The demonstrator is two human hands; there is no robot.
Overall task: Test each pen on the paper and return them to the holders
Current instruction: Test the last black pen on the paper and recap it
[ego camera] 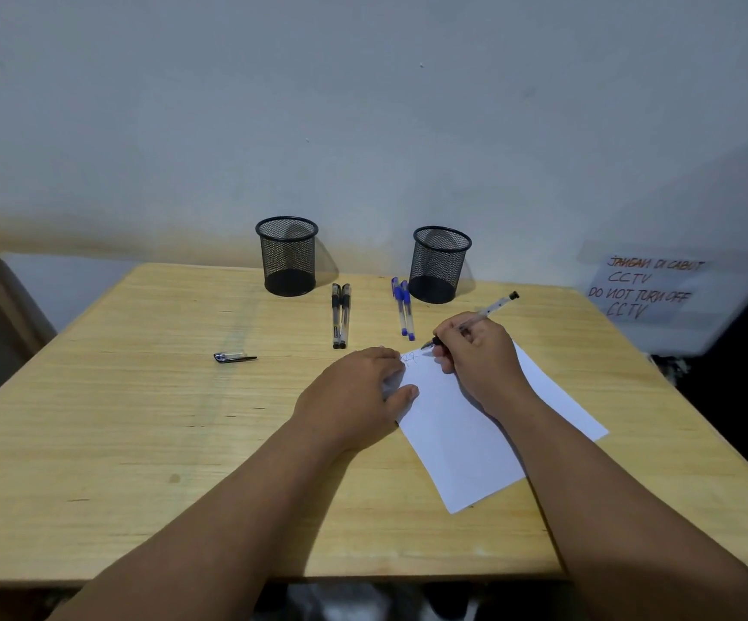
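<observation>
Your right hand (475,351) pinches a clear-barrelled black-ink pen (488,311) between thumb and fingers, its tip touching the far corner of the white paper sheet (466,445); the hand hides much of the barrel. Your left hand (354,396) lies flat, fingers together, on the sheet's left edge, partly covering small looped scribbles (409,358) too faint to read. The sheet lies toward the right side of the light wooden table (139,441). Near the far edge stand two empty black wire-mesh holders, left (287,255) and right (440,263). Between them lie two capped black pens (341,316), side by side with unreadable barrel print, and two capped blue pens (403,309) just beside the right holder. A pen cap (233,357) lies alone, left of centre. A wall notice (645,286), blurred, reads "JANGAN DI CABUT CCTV / DO NOT TURN OFF CCTV".
</observation>
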